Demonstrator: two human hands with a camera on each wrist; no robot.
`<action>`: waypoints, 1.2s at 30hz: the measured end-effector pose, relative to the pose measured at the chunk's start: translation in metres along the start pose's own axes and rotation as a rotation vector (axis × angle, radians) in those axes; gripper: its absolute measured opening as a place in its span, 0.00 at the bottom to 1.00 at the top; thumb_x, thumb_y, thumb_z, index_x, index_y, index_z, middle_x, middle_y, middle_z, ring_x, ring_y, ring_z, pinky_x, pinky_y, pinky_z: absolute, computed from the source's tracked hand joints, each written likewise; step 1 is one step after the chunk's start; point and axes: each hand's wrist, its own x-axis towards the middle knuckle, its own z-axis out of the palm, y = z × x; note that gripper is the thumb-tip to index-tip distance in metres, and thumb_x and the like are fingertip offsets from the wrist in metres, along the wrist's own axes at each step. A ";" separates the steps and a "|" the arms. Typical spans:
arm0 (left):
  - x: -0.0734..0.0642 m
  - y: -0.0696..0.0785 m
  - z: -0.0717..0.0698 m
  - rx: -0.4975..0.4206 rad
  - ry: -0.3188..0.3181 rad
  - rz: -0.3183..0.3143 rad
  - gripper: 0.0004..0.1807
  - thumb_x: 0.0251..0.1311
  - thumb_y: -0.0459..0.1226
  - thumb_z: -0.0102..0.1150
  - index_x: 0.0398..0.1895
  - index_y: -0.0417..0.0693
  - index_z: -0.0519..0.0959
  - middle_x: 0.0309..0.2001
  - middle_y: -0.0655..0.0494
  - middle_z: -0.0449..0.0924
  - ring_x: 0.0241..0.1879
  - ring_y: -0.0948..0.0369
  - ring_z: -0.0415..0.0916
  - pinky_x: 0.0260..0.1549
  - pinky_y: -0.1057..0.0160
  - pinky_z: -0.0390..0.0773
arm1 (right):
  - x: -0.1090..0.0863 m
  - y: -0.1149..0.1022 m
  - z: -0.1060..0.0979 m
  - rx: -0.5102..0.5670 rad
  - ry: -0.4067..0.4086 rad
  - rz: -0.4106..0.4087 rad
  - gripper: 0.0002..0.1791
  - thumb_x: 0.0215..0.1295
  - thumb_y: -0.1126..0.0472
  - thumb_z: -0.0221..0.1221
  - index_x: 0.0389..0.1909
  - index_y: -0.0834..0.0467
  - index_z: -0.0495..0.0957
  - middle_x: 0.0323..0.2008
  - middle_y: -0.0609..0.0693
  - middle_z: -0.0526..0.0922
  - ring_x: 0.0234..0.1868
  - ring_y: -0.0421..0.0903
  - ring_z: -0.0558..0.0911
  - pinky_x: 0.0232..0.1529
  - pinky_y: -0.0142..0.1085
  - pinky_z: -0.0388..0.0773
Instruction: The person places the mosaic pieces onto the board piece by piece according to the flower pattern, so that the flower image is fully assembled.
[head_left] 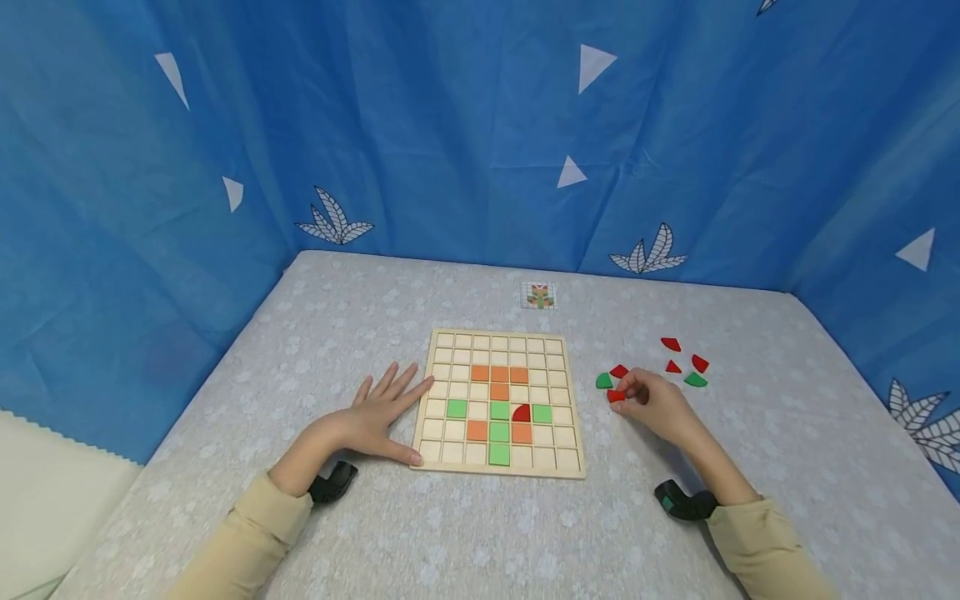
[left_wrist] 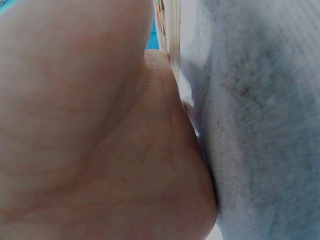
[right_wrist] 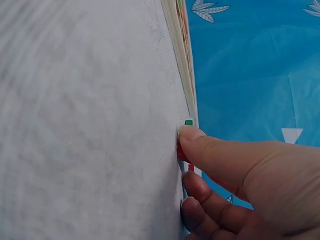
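Observation:
A wooden grid board [head_left: 444, 340] lies mid-table with orange squares [head_left: 498, 391], green squares [head_left: 498, 432] and one red quarter-round piece [head_left: 522, 413] in its cells. My left hand [head_left: 371, 423] rests spread at the board's left side, its thumb and index fingertip on the frame. Right of the board, my right hand [head_left: 663, 408] pinches a small red piece [head_left: 616, 396] between thumb and fingers, low over the cloth. In the right wrist view the thumb [right_wrist: 200, 145] covers most of that red piece [right_wrist: 183, 152]. Close by lie a green piece [head_left: 603, 381] and another red piece [head_left: 618, 371].
Farther right several loose pieces are scattered, among them a green quarter-round [head_left: 695, 380] and a red one [head_left: 700, 363]. A small pattern card [head_left: 538, 296] with a coloured figure lies behind the board. Blue curtain [head_left: 465, 133] hangs around the cloth-covered table [head_left: 480, 542].

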 end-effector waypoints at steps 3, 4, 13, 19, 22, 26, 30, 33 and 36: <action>0.000 -0.001 0.001 0.005 -0.003 0.000 0.61 0.45 0.64 0.64 0.75 0.48 0.43 0.73 0.42 0.28 0.68 0.44 0.20 0.58 0.37 0.26 | 0.000 -0.001 0.001 -0.003 0.003 -0.001 0.12 0.52 0.69 0.68 0.33 0.61 0.74 0.25 0.48 0.73 0.27 0.47 0.70 0.26 0.36 0.68; 0.000 -0.001 0.001 0.006 -0.003 -0.001 0.61 0.45 0.64 0.64 0.75 0.48 0.43 0.73 0.42 0.28 0.68 0.44 0.20 0.58 0.37 0.25 | 0.000 -0.001 0.001 -0.005 0.005 -0.006 0.11 0.52 0.69 0.67 0.33 0.61 0.74 0.25 0.48 0.73 0.27 0.47 0.70 0.26 0.35 0.68; 0.001 0.001 -0.002 -0.001 -0.008 -0.004 0.61 0.45 0.63 0.64 0.75 0.48 0.42 0.73 0.42 0.28 0.68 0.43 0.20 0.58 0.37 0.25 | 0.002 -0.008 0.000 0.072 0.013 -0.031 0.06 0.58 0.72 0.62 0.36 0.62 0.79 0.29 0.51 0.79 0.25 0.46 0.77 0.24 0.33 0.75; 0.002 0.001 -0.003 0.010 -0.008 -0.001 0.61 0.45 0.63 0.64 0.75 0.48 0.42 0.73 0.42 0.28 0.68 0.43 0.20 0.58 0.37 0.25 | 0.001 -0.022 0.000 0.202 -0.067 -0.074 0.10 0.59 0.72 0.61 0.42 0.64 0.78 0.34 0.53 0.81 0.30 0.46 0.80 0.31 0.33 0.78; 0.002 0.002 -0.004 0.009 -0.008 0.000 0.61 0.45 0.63 0.64 0.75 0.48 0.42 0.73 0.42 0.28 0.68 0.43 0.20 0.58 0.37 0.25 | 0.000 -0.032 0.002 0.253 -0.095 -0.075 0.09 0.59 0.71 0.62 0.41 0.63 0.77 0.31 0.51 0.79 0.31 0.46 0.79 0.32 0.33 0.78; 0.001 0.002 -0.004 0.007 -0.003 0.004 0.61 0.45 0.62 0.65 0.75 0.47 0.43 0.72 0.40 0.29 0.68 0.42 0.20 0.58 0.36 0.25 | -0.003 -0.044 0.007 0.320 -0.141 -0.076 0.06 0.58 0.69 0.64 0.36 0.63 0.78 0.30 0.50 0.80 0.29 0.48 0.79 0.31 0.35 0.78; 0.001 0.001 -0.003 0.011 0.002 0.001 0.60 0.45 0.62 0.65 0.75 0.46 0.44 0.72 0.40 0.30 0.68 0.42 0.20 0.58 0.36 0.26 | -0.005 -0.052 0.018 0.409 -0.214 -0.087 0.04 0.59 0.70 0.62 0.35 0.65 0.78 0.30 0.53 0.81 0.28 0.50 0.81 0.30 0.37 0.80; 0.000 0.002 -0.002 0.003 0.004 0.001 0.61 0.45 0.62 0.65 0.75 0.46 0.44 0.72 0.40 0.30 0.68 0.42 0.21 0.58 0.36 0.26 | -0.007 -0.056 0.027 0.480 -0.273 -0.086 0.03 0.60 0.72 0.60 0.35 0.68 0.78 0.30 0.55 0.81 0.29 0.50 0.82 0.31 0.38 0.80; 0.000 0.001 -0.003 0.004 -0.001 -0.001 0.61 0.45 0.62 0.65 0.75 0.47 0.43 0.72 0.40 0.29 0.68 0.42 0.20 0.58 0.36 0.25 | -0.009 -0.059 0.034 0.515 -0.294 -0.080 0.03 0.60 0.73 0.59 0.34 0.69 0.77 0.28 0.56 0.81 0.28 0.50 0.83 0.30 0.37 0.80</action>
